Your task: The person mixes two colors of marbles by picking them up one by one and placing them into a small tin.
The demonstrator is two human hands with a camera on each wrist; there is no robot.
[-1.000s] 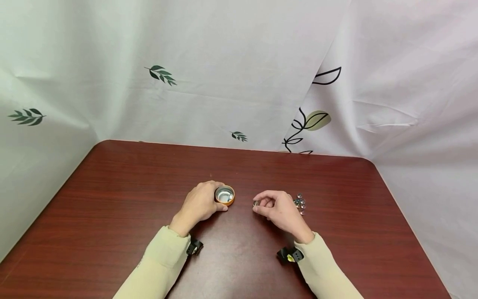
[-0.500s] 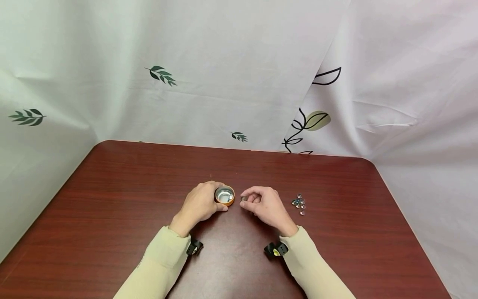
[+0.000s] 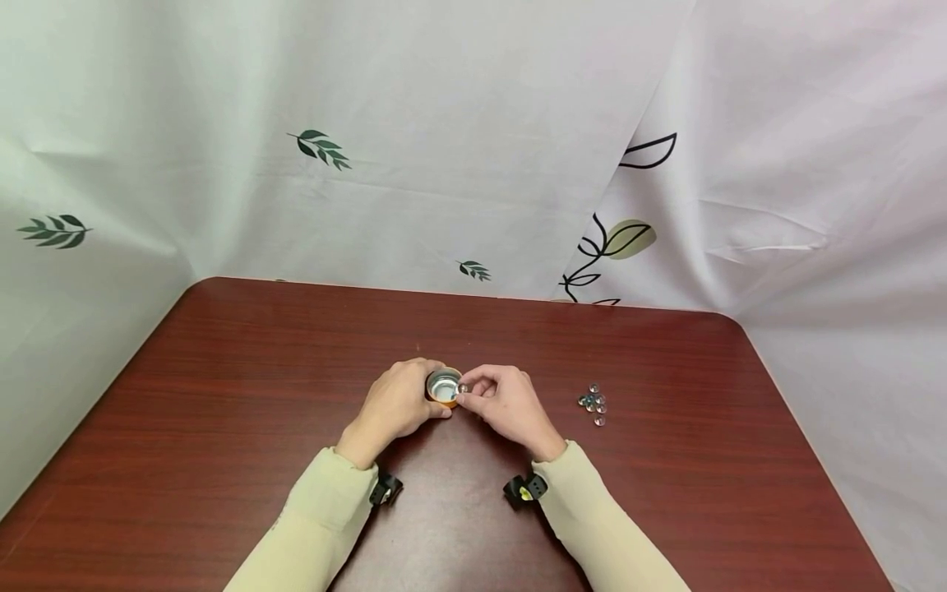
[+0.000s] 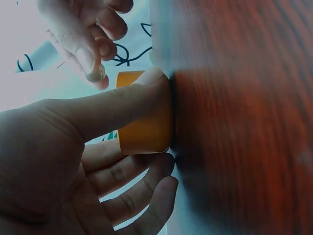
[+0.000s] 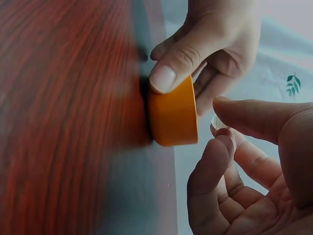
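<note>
A small round orange tin [image 3: 443,386] with a silvery inside stands on the table. My left hand [image 3: 399,399] grips it from the left, thumb along the near side in the left wrist view. Between thumb and fingertips my right hand [image 3: 506,404] pinches a clear glass marble [image 4: 96,74], held at the tin's right rim. In the right wrist view this marble [image 5: 218,122] shows just above the open mouth of the tin [image 5: 174,115]. Further right lies a little cluster of glass marbles [image 3: 592,401].
The dark red wooden table [image 3: 281,353] spreads around both hands, its far edge meeting a white curtain [image 3: 414,197] printed with leaves. A black wrist camera [image 3: 385,490] sits at the left cuff and another camera [image 3: 525,490] at the right.
My right hand has moved left with the pinched marble, from beside the cluster to the tin's rim. The cluster now shows fully. The left hand and the tin stay put.
</note>
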